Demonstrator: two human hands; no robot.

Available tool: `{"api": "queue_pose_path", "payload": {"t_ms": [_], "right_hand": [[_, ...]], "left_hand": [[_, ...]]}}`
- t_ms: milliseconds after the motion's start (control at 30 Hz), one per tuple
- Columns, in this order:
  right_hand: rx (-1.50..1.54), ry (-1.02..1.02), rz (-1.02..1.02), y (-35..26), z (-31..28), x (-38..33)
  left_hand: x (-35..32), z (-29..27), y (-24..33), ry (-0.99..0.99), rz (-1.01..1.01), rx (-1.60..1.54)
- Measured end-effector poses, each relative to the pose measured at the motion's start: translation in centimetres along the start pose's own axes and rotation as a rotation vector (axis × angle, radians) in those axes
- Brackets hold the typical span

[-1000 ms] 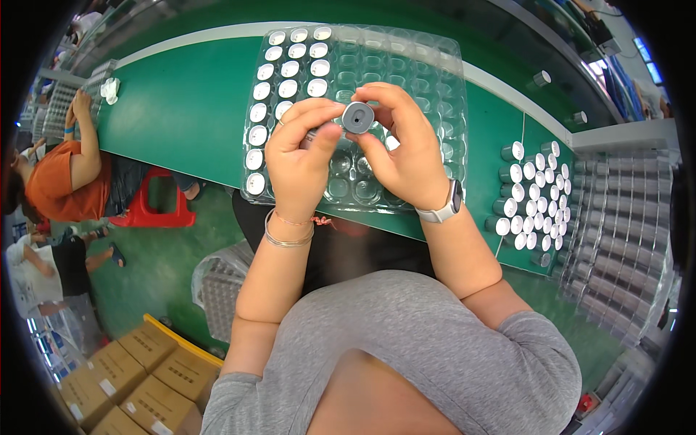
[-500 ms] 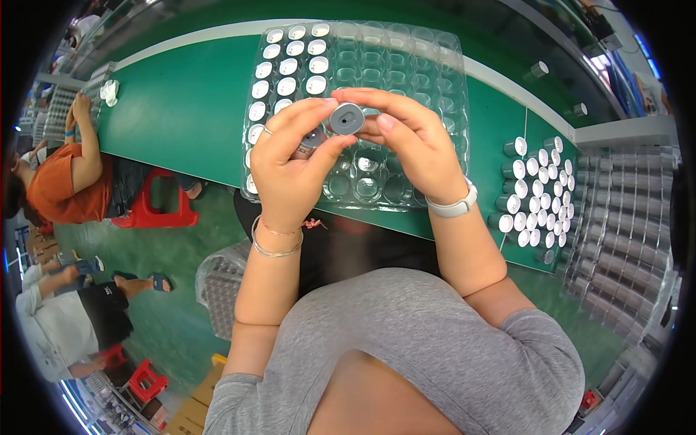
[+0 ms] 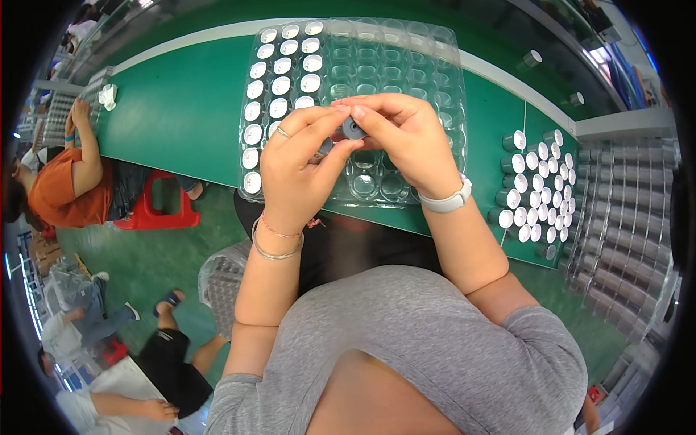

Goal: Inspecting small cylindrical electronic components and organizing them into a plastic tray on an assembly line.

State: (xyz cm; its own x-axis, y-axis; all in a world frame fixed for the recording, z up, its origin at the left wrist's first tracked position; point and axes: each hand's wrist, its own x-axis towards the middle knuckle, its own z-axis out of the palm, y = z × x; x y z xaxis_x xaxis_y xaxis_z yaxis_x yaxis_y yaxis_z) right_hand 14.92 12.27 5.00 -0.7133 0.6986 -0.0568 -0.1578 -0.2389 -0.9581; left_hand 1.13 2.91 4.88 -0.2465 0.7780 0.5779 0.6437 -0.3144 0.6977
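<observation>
Both hands meet over the clear plastic tray (image 3: pixel 392 75), fingers closed around one small grey round cap-like part (image 3: pixel 353 130) with a hole in its face. My left hand (image 3: pixel 296 161) pinches it from the left between thumb and fingers. A second grey part (image 3: pixel 324 150) shows partly in the left palm, mostly covered by the fingers. From the right, my right hand (image 3: pixel 409 141) grips the same part, its thumb lying over the upper face. White-topped pieces (image 3: pixel 280 85) fill the tray's left columns, while many pockets to the right hold nothing.
Several grey cylinders with white ends (image 3: pixel 535 197) stand grouped on the green table (image 3: pixel 174 109) at right. Beyond them rises a stack of filled clear trays (image 3: pixel 616 232). A person in orange (image 3: pixel 88 181) sits at left near a red stool (image 3: pixel 161 203); another person (image 3: pixel 170 362) is behind.
The right thumb has moved onto the grey part's face, which was uncovered before and now tilts downward. Both hands stay nearly in place. A person at lower left has moved closer.
</observation>
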Motion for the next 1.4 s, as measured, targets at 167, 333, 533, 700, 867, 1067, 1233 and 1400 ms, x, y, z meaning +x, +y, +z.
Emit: {"api": "queue_pose_path", "payload": {"t_ms": [167,333,533,700,867,1067,1233,1400], "right_hand": [[-0.036,0.028,0.013,0.3,0.0,0.1],[0.059,-0.018,-0.032,0.3,0.1,0.1],[-0.176,0.027,-0.066,0.8,0.2,0.1],[-0.156,0.02,-0.029,0.5,0.3,-0.2],[-0.032,-0.03,-0.069,0.3,0.5,-0.5],[0.049,-0.07,-0.064,0.0,0.2,-0.5],[0.077,-0.084,-0.095,-0.6,-0.3,0.2],[-0.072,-0.089,-0.106,-1.0,1.5,0.4]], "left_hand": [[0.0,0.3,0.3,0.028,-0.048,0.019],[-0.3,0.4,-0.3,0.062,-0.011,0.045],[-0.6,0.7,-0.3,0.059,0.043,0.089],[-0.8,0.9,-0.5,0.098,0.013,0.043],[-1.2,0.6,-0.8,0.114,0.016,0.008],[-1.4,1.0,-0.9,0.157,0.012,-0.052],[-0.3,1.4,-1.5,0.185,0.019,-0.069],[-0.6,-1.5,-0.3,0.101,-0.059,0.0]]}}
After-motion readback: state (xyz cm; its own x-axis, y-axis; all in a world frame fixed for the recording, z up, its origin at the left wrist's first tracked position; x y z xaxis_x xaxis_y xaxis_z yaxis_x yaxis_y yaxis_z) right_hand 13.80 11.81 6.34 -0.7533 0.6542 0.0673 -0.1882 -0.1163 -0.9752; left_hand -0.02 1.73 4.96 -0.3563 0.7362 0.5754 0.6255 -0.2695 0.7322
